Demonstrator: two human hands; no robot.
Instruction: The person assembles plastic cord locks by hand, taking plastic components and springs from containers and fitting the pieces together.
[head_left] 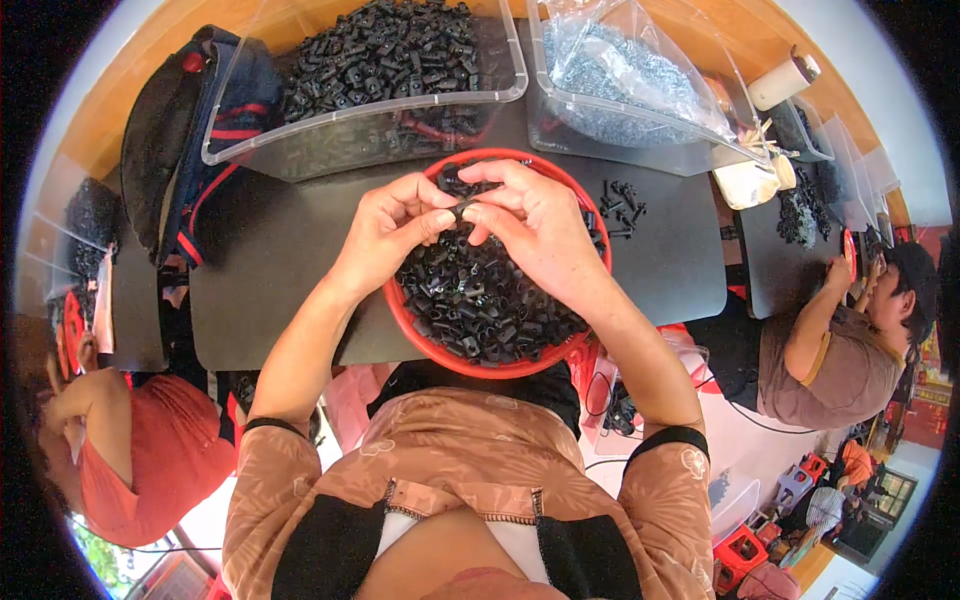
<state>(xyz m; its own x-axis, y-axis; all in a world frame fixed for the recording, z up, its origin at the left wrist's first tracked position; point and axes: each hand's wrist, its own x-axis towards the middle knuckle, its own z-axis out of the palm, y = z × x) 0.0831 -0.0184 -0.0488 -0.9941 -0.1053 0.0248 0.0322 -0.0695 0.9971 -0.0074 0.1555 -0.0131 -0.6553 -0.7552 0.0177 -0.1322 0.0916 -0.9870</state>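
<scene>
Above a red basin (490,371) heaped with small black plastic parts (490,310), my two hands meet fingertip to fingertip. My left hand (402,222) is closed, its thumb and fingers pinching a small black plastic part (460,210). My right hand (535,215) pinches the same part from the other side, thumb against it and fingers curled behind. The fingertips cover most of the part, so its exact shape is hidden. The basin stands at the near edge of the dark table (275,290), close to my body.
A clear bin of black parts (385,60) stands behind the basin; beside it, another holds small silvery pieces (610,80). Loose black pieces (622,207) lie right of the basin. A dark bag (205,140) is at left. Other people (165,450) sit either side.
</scene>
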